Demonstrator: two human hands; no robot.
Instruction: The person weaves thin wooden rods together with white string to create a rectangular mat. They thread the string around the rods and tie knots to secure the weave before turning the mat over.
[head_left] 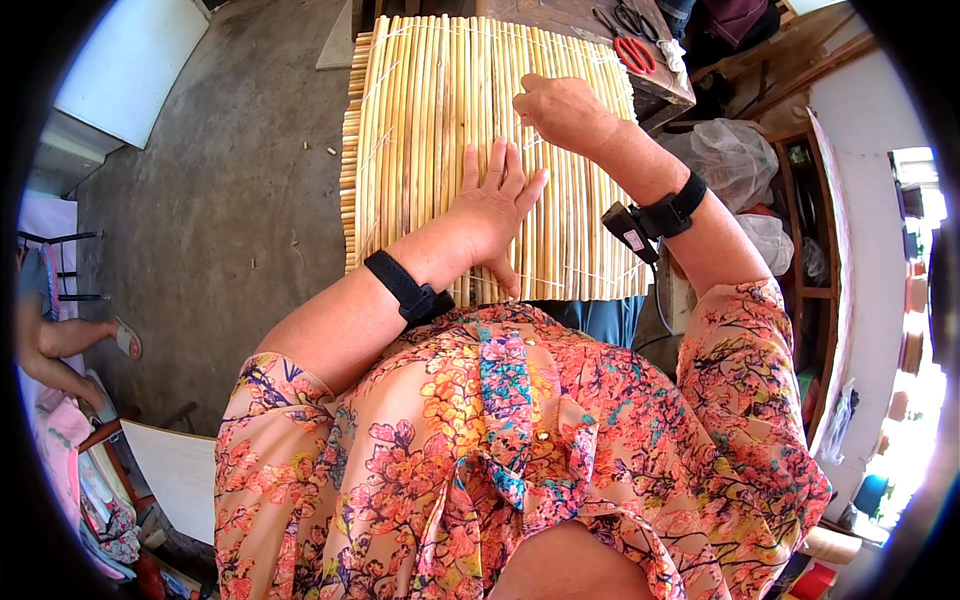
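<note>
A mat of pale yellow straw-like sticks (420,130), laid side by side and bound with white thread, lies in front of me on a wooden table. My left hand (492,205) rests flat on the middle of the mat, fingers spread, thumb toward its near edge. Farther to the right, my right hand (562,108) is closed in a pinch above the mat. What its fingertips hold, if anything, is too small to make out; white thread runs across the sticks just below them. Both wrists wear black straps.
Red-handled scissors (636,56) and a dark pair of scissors (634,20) lie on the table's far right, beside a white bundle (673,60). Plastic bags (735,160) and a wooden shelf (812,220) stand at right. Another person's leg (75,338) shows at left.
</note>
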